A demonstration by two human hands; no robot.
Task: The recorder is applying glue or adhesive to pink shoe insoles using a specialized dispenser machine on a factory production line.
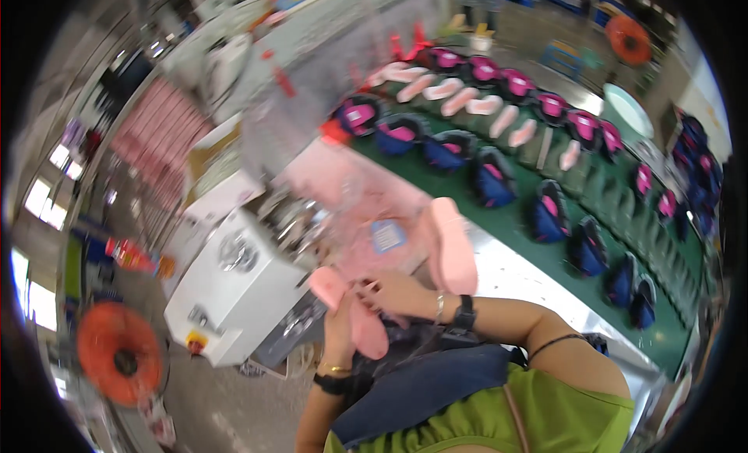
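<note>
Our left fingers [340, 319] grip one pink insole [369, 334]; whether right fingers [380, 294] pinch it, we cannot tell. Other insoles [453, 252] at right seem remaining.

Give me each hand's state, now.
Left hand: closed, holding a pink insole.
Right hand: bent, right by that insole; whether it grips anything cannot be told.

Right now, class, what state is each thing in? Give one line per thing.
Left hand: closed on the pink insole
Pink insole: held, tilted
Right hand: fingers bent near that insole; grip unclear
Insole pile: overlapping, not held
Blue shoes: spaced apart
Green belt: loaded; movement unclear
White machine: power unclear
Orange fan: spinning or still unclear
</note>
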